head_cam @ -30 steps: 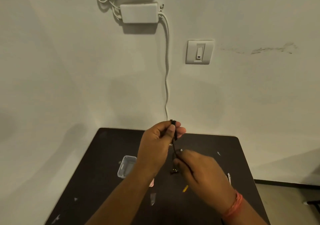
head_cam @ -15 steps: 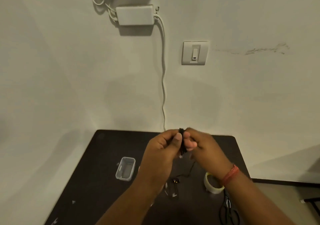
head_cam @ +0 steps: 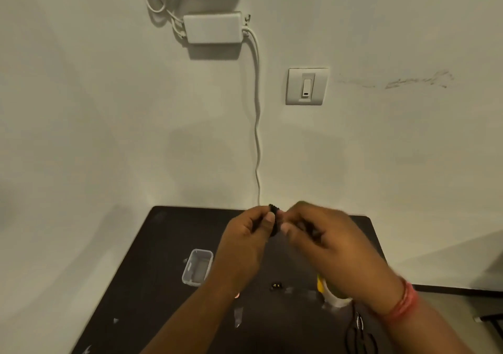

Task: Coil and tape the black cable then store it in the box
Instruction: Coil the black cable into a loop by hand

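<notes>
At nine o'clock from our hands the clear box (head_cam: 197,267) stands on the dark table (head_cam: 141,277). Our left hand (head_cam: 246,240) pinches the coiled black cable (head_cam: 273,220) above the table, and at three o'clock our right hand (head_cam: 324,240) pinches it too.

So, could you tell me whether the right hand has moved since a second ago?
Yes. The right hand has come up and away from the person, toward the table's far edge, and now meets the left hand at the cable coil.
</notes>
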Demonstrator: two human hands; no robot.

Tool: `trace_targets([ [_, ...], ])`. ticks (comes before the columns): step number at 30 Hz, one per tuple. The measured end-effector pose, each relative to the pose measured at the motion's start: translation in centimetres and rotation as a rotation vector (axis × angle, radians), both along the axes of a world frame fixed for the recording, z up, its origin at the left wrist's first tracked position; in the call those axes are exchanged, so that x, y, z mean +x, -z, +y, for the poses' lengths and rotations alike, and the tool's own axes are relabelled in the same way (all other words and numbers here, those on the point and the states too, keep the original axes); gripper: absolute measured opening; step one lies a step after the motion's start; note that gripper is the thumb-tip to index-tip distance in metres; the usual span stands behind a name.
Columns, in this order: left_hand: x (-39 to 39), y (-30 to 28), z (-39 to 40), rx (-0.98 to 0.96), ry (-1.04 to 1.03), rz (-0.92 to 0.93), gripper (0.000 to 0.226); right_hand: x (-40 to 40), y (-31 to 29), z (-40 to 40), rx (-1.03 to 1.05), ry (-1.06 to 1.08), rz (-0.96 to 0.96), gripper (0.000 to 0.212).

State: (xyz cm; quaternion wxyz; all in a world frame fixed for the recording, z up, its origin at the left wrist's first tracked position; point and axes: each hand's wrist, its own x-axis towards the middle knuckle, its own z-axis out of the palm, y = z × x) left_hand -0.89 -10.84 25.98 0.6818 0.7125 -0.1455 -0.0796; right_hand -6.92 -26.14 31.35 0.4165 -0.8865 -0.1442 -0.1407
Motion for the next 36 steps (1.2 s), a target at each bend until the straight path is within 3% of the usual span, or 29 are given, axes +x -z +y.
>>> trace_targets([
  [5,-2.1,-0.1,-0.5,-0.025,0.145,0.054,0.021,3.3,-1.5,-2.3,-0.097,0.110,-0.086,0.012],
  [12,-2.5,-3.4,-0.6,-0.303,0.135,0.065,0.029,4.0,4.2,-1.4,0.238,0.069,0.161,0.017],
  [14,-1.8,-4.1,-0.6,-0.330,0.129,0.062,0.025,3.1,6.0,-0.2,0.221,0.067,0.165,0.019],
  [22,1.2,-3.3,0.5,-0.098,0.000,0.004,0.022,-0.4,4.3,2.3,-0.193,0.016,-0.007,0.028],
  [27,0.3,-1.7,0.4,0.031,0.038,0.021,0.021,0.1,0.4,0.7,-0.232,0.045,-0.075,0.012],
  [32,-1.5,-1.3,0.1,-0.053,0.159,0.112,0.030,2.9,-0.9,-2.1,-0.296,0.044,-0.077,0.006],
  [36,-2.2,-2.1,0.2,-0.080,0.211,0.124,0.027,4.0,-0.2,-3.2,-0.113,0.050,-0.036,0.008],
])
